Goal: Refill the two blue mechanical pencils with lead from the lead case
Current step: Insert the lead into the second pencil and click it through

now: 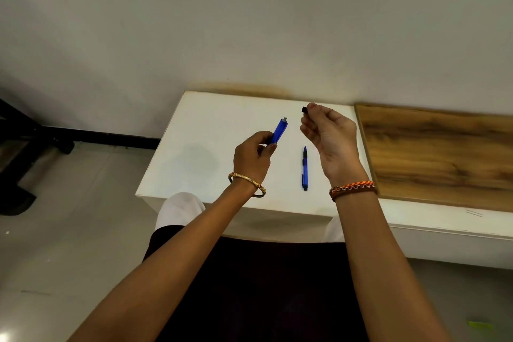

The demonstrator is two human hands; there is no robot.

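Gripping one blue mechanical pencil (279, 130) around its lower barrel, the left hand (254, 157) is holding it above the white table (194, 153), tilted up and to the right with its uncapped grey end on top. The right hand (329, 137) is pinching a small black cap (304, 110) between fingertips, just right of that pencil. The second blue pencil (305, 168) is lying on the table between the two wrists, tip pointing far. A wooden board (444, 155) is sitting at the right.
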